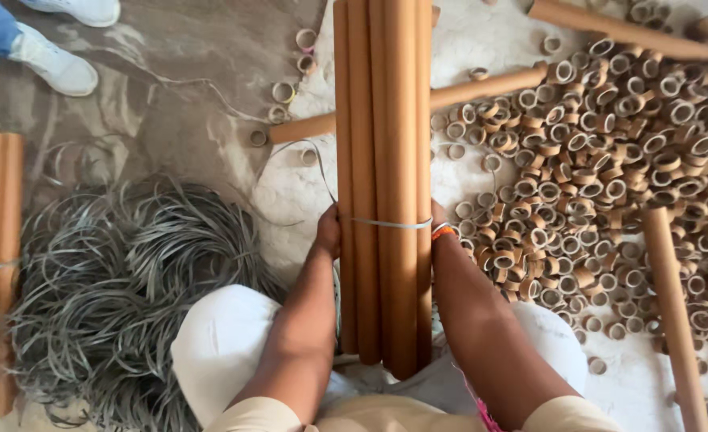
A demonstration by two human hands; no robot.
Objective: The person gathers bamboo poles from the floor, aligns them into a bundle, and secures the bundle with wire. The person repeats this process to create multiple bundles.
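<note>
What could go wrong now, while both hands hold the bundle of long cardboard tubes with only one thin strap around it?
1. The single pale strap binds the tube bundle at one place only, so the tubes may fan out or slide lengthwise.
2. The left hand and right hand press the sides; a slipping tube could pinch them.
3. A falling bundle could scatter the cut cardboard rings or catch in the grey strap pile.

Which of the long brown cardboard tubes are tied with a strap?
The upright bundle of long brown cardboard tubes between both hands; loose tubes lie untied.
</note>
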